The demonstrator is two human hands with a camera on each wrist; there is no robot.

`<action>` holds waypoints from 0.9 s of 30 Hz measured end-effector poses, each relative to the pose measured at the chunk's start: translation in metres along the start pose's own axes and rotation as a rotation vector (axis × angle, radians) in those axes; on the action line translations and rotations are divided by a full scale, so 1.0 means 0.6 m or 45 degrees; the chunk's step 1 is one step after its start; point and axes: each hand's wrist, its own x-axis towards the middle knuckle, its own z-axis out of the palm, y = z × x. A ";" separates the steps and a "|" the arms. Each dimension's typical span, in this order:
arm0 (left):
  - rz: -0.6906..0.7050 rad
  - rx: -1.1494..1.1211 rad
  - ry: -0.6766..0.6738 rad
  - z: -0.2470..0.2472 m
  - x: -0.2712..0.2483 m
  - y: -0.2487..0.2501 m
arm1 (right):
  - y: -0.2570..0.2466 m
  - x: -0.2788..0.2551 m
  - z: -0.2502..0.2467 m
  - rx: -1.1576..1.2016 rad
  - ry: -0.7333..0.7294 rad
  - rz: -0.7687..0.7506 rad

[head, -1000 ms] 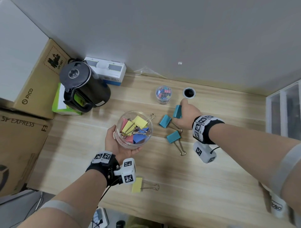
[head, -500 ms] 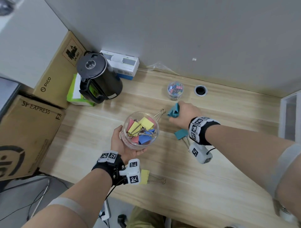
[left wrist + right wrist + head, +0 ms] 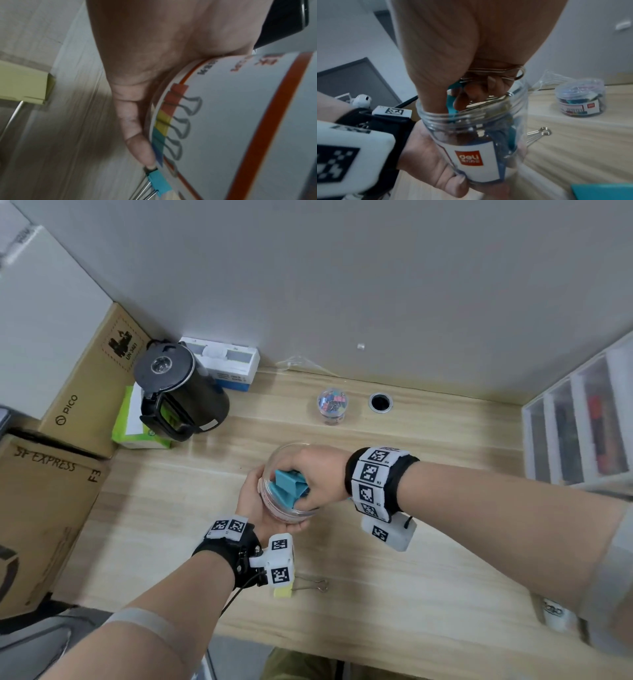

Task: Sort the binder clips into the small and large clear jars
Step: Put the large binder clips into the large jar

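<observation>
My left hand (image 3: 262, 510) wraps the big jar (image 3: 291, 513) at frame center. My right hand (image 3: 317, 477) grips teal clips (image 3: 289, 487) at its mouth.

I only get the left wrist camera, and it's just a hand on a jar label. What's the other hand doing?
Observer: The right hand holds teal binder clips in the open mouth of the large jar.
Operator: Where's the little jar?
Observer: The small jar stands at the back of the table, beside a round hole, with colourful clips inside.
</observation>
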 end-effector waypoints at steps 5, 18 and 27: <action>-0.008 0.028 -0.067 0.001 -0.010 -0.010 | -0.001 -0.018 0.004 0.014 -0.011 0.130; -0.107 0.007 -0.149 -0.009 -0.042 -0.015 | -0.033 -0.030 0.015 -0.498 -0.165 -0.177; -0.069 -0.018 -0.186 -0.032 -0.034 -0.019 | -0.035 -0.051 0.029 -0.250 0.238 -0.179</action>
